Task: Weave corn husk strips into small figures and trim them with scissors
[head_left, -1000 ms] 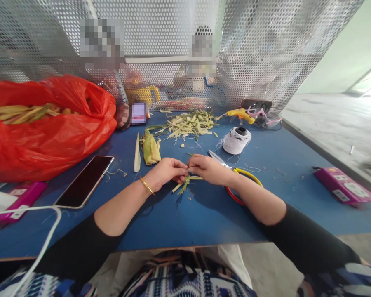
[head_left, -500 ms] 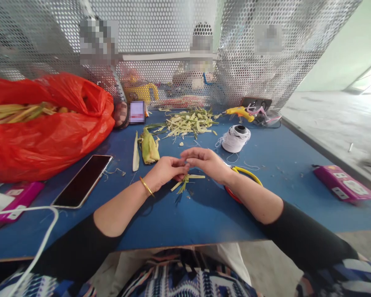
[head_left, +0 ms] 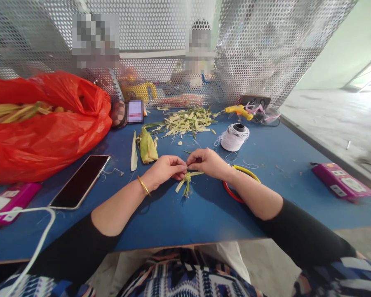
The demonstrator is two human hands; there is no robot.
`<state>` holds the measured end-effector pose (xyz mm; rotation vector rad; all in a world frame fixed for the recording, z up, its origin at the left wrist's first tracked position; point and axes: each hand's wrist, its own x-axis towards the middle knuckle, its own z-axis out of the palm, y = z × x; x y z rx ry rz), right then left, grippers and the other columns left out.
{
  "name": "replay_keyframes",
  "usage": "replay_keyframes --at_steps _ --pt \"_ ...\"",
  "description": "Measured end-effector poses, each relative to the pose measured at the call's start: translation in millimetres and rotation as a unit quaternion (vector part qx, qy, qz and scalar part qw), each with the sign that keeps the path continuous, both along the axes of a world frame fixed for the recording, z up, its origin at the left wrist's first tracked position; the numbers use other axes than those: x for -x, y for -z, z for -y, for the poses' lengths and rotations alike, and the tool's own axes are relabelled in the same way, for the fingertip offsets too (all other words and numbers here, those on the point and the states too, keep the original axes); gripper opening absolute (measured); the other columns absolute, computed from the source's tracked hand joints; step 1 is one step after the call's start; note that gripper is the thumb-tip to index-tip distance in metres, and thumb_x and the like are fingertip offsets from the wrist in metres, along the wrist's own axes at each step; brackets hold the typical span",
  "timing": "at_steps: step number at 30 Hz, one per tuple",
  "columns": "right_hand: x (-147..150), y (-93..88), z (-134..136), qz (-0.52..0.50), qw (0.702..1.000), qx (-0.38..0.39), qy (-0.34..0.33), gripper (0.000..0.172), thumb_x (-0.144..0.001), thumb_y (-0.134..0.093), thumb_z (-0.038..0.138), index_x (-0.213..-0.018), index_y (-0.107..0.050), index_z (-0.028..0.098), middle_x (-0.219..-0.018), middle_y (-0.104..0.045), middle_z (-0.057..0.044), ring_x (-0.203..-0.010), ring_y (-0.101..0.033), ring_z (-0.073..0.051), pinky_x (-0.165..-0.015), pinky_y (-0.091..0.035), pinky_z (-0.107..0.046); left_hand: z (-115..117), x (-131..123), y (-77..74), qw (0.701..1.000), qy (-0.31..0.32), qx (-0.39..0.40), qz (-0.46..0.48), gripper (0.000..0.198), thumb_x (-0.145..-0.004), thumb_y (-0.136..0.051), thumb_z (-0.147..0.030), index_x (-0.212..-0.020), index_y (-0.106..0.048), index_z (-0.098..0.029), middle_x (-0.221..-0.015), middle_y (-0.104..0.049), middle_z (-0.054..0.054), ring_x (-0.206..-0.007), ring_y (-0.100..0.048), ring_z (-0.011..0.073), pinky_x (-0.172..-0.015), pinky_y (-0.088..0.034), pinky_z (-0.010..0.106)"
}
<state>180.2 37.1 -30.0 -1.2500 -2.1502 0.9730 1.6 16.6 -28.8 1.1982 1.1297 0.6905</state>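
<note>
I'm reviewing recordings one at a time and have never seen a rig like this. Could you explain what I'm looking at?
There is no machine: these are a person's two bare hands. A camera worn on the head looks forward and down, so the arms reach away from you.

On the blue table lie a red bag, a phone, a pile of pale green strips, a husk-like bundle, a spool of white thread and a red-and-yellow looped handle.

The left hand appears to hold a small tied-looking bunch of strips. The right hand's fingertips meet the left's just above it; whether they pinch anything is too small to tell.
</note>
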Motion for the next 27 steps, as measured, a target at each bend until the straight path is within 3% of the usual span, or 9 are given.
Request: replay_keyframes --at_steps 5,12,16,20,23,25,27 --pt "4 -2.0 4 0.075 0.996 -0.051 0.002 0.008 -0.075 -0.063 0.012 -0.069 -0.067 0.014 -0.068 -0.060 0.002 -0.061 -0.051 -0.009 -0.059 -0.035 -0.022 0 -1 -0.4 1.000 -0.012 0.006 -0.006 0.012 -0.071 -0.073 -0.016 -0.069 -0.061 -0.013 -0.057 -0.065 0.000 -0.049 -0.060 0.0080 -0.058 -0.052 0.022" --pt "0 -5.3 3 0.058 0.994 -0.096 -0.016 0.009 -0.074 -0.064 0.011 -0.066 -0.064 0.015 -0.069 -0.058 0.002 -0.062 -0.049 -0.008 -0.060 -0.035 -0.021 0 -2 -3.3 0.999 -0.036 0.022 0.002 0.014 -0.074 -0.071 -0.018 -0.068 -0.060 -0.013 -0.061 -0.067 0.001 -0.050 -0.060 0.0073 -0.053 -0.051 0.019" --pt "1 -9.4 8 0.079 0.986 -0.137 -0.047 0.010 -0.074 -0.062 0.009 -0.067 -0.064 0.016 -0.071 -0.057 0.002 -0.062 -0.049 -0.008 -0.060 -0.034 -0.021 0 -2 -5.0 0.998 -0.057 0.034 0.003 0.015 -0.067 -0.075 -0.012 -0.068 -0.060 -0.013 -0.055 -0.064 -0.001 -0.049 -0.060 0.0080 -0.054 -0.050 0.020" --pt "0 -10.7 9 0.087 0.985 -0.128 -0.071 0.011 -0.075 -0.061 0.008 -0.068 -0.064 0.016 -0.072 -0.058 0.002 -0.063 -0.051 -0.009 -0.061 -0.035 -0.021 0 0 -3.8 0.998 -0.056 0.029 0.006 0.015 -0.063 -0.075 -0.009 -0.068 -0.061 -0.013 -0.054 -0.063 -0.002 -0.050 -0.059 0.0077 -0.054 -0.049 0.019" --pt "0 -8.4 7 0.041 0.994 -0.102 -0.015 0.011 -0.077 -0.058 0.009 -0.081 -0.065 0.016 -0.077 -0.063 0.000 -0.066 -0.054 -0.010 -0.063 -0.039 -0.022 0 0 -2.6 0.999 -0.047 0.013 0.006 0.016 -0.062 -0.076 -0.010 -0.067 -0.061 -0.013 -0.054 -0.062 -0.002 -0.050 -0.059 0.0078 -0.053 -0.048 0.019" --pt "1 -5.8 6 -0.021 0.997 -0.078 0.015 0.024 -0.077 -0.054 0.005 -0.097 -0.062 0.016 -0.088 -0.068 -0.002 -0.071 -0.058 -0.011 -0.068 -0.043 -0.023 1 -1 -2.1 0.999 -0.043 -0.002 0.002 0.016 -0.061 -0.076 -0.011 -0.066 -0.061 -0.013 -0.055 -0.062 -0.002 -0.051 -0.059 0.0081 -0.052 -0.047 0.019" --pt "3 -2.4 5 -0.065 0.997 -0.047 -0.004 0.033 -0.077 -0.050 0.001 -0.104 -0.059 0.016 -0.094 -0.071 -0.003 -0.079 -0.063 -0.011 -0.075 -0.046 -0.024 1 -1 -1.1 0.999 -0.042 -0.020 -0.007 0.014 -0.061 -0.075 -0.011 -0.065 -0.061 -0.013 -0.055 -0.062 -0.002 -0.052 -0.058 0.0083 -0.052 -0.046 0.019"
